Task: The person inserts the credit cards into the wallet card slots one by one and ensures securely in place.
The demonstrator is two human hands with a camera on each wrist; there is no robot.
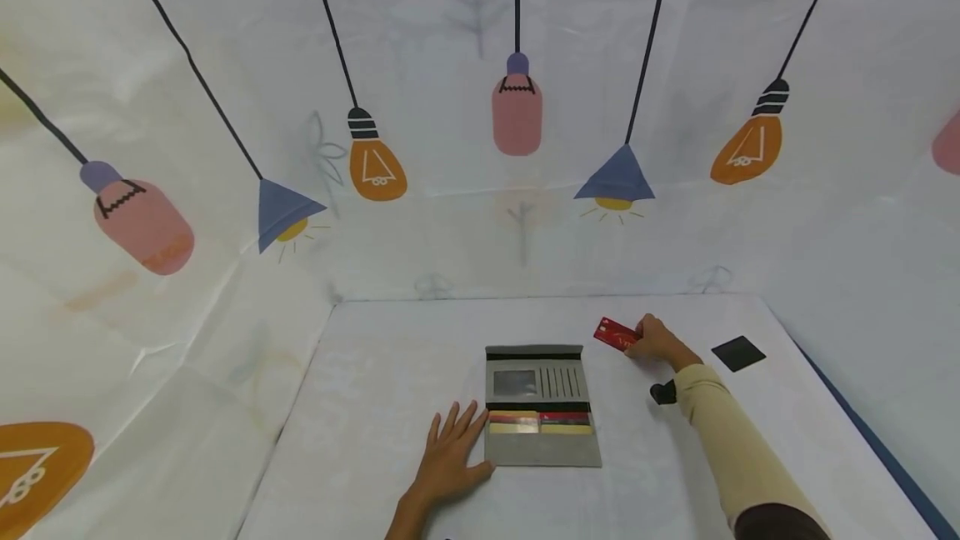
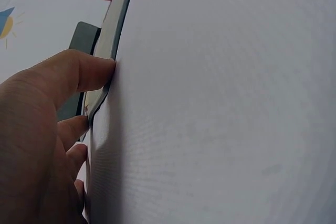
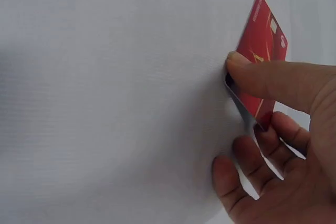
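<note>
An unfolded grey wallet (image 1: 536,450) lies on the white table, with several cards (image 1: 513,423) tucked in its lower slots. My left hand (image 1: 447,461) rests beside it with spread fingers, thumb and fingertips at its left edge. Up close in the left wrist view, the thumb (image 2: 97,72) meets the wallet's dark-edged side (image 2: 122,22). Beyond the wallet's upper right corner, my right hand (image 1: 662,342) pinches a red bank card (image 1: 615,333). The right wrist view shows the thumb pressed across the face of the card (image 3: 265,40), which is tilted.
Right of my right hand, a flat dark square (image 1: 738,353) lies on the white tabletop (image 1: 375,373). A white sheet (image 1: 450,232) printed with hanging lamps and bulbs stands behind the table and along its left side.
</note>
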